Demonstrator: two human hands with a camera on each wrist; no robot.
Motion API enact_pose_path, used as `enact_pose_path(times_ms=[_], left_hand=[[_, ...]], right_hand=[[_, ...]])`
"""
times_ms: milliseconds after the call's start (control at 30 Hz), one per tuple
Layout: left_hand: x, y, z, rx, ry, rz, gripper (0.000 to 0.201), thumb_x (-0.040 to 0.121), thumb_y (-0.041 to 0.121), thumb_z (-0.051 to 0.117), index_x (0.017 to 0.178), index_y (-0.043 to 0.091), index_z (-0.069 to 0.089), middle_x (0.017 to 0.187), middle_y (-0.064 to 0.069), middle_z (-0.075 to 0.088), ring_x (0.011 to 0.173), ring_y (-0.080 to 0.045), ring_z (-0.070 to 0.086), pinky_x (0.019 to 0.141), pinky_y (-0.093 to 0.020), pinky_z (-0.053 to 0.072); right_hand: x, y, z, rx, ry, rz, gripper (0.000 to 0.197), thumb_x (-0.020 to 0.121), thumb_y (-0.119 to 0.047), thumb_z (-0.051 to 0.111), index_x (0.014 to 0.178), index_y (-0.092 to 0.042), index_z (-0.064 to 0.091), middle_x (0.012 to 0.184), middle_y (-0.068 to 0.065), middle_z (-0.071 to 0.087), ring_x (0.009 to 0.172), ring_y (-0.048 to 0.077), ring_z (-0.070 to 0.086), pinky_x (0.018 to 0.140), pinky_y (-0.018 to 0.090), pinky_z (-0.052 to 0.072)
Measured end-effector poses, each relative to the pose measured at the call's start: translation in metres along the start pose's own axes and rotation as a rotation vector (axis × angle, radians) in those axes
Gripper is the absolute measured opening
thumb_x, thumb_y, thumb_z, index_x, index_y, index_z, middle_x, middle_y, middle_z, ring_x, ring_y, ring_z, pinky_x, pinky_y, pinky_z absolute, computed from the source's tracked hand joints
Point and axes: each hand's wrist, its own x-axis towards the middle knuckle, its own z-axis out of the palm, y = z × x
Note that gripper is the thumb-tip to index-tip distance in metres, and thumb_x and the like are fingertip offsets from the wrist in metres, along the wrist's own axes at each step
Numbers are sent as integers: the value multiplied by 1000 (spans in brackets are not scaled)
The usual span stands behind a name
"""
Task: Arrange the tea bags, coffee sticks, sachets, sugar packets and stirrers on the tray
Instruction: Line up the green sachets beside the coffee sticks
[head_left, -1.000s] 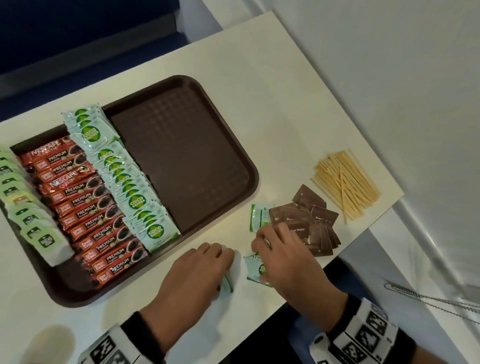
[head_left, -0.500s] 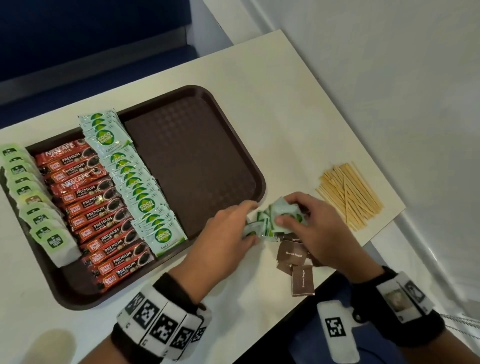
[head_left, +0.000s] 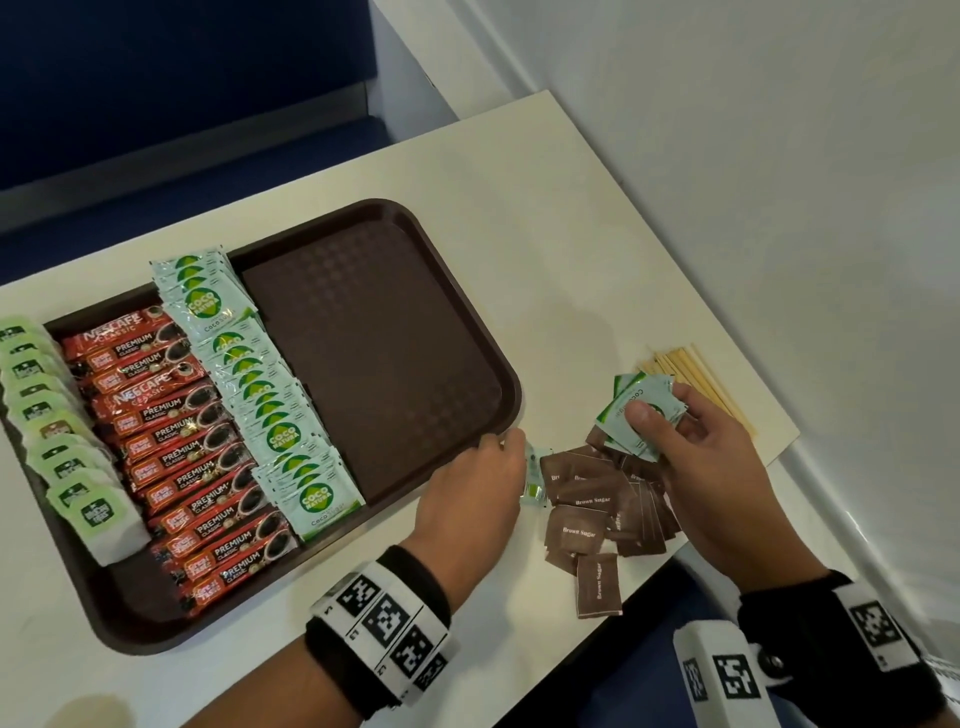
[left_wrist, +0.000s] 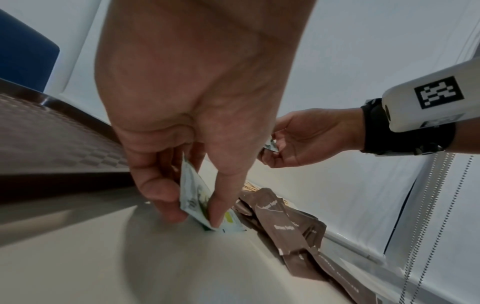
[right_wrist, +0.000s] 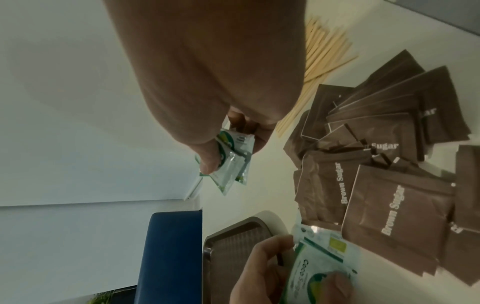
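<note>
With the right hand (head_left: 722, 467) gripping a stack of green sachets (head_left: 641, 415) at 3 o'clock of the tray (head_left: 511, 395), the left hand (head_left: 472, 493) pinches a loose sachet (left_wrist: 197, 203) off the table (head_left: 519, 218); square edges before adding it.

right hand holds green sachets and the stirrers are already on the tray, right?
Not quite. The right hand does hold green sachets, but the stirrers lie on the table, off the tray. The head view shows it.
</note>
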Motion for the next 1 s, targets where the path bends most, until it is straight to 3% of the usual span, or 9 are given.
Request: enact_pose_path(times_ms=[233,400,467,567,700,767,867,933,1000], left_hand=[[-7,5,-7,109,-34,-58,45,101,18,73,134,19,42,126,-6,62,100,-24,75,68,-30,49],[-12,-5,-14,49,-31,-64,34,106,26,66,134,22,48,133,-3,50,97,-24,72,68,-30,47],[-14,-13,-26,-47,-25,-43,18,109,32,60,123,25,51,127,2,45,90,-24,65,70,-33,45],[-16,-31,-57,-299,93,30,24,101,32,67,93,28,45,107,13,44,80,-15,54,72,-34,48],[-17,-64,-99,-617,421,-93,38,94,26,78,77,16,46,72,0,57,68,-19,54,61,-29,41],[-17,-84,-117,-794,542,-183,42,93,29,82,78,13,46,69,-3,62,64,-15,60,62,-30,47],[-23,-112,-134,-1000,657,-248,41,94,32,84,89,11,49,87,-15,75,82,-30,78,70,-45,63],[-29,-123,-141,-1159,683,-282,32,96,22,81,105,11,53,98,-12,81,85,-28,82,70,-38,66],[-36,-131,-144,-1264,707,-307,28,99,16,75,122,22,61,114,-5,82,94,-23,82,74,-36,67]], right_hand=[[5,3,-7,-61,11,-6,18,96,-23,73,113,-26,70,102,-4,82,98,23,80,94,54,62],[16,-1,5,46,1,48,47,81,-33,80,125,-19,69,115,8,80,106,33,78,98,59,59],[22,-5,13,89,-25,54,49,82,-30,80,127,-17,68,117,10,79,107,33,78,97,57,59],[28,-18,33,115,-110,50,47,84,-23,78,129,-13,68,118,10,79,108,27,78,94,47,62],[33,-41,78,67,-273,2,41,87,-18,79,128,-16,72,119,6,79,111,23,77,95,35,61],[34,-54,108,81,-375,-12,46,84,-15,81,128,-14,69,115,8,80,109,25,78,90,33,63],[34,-73,160,105,-499,-55,51,79,-13,82,126,-8,66,114,13,80,108,30,78,95,41,63],[32,-83,194,98,-556,-102,49,79,-13,83,125,-6,67,115,13,80,111,30,77,99,44,60],[32,-89,223,87,-596,-134,44,82,-13,83,123,-7,71,114,10,80,111,27,77,98,42,60]])
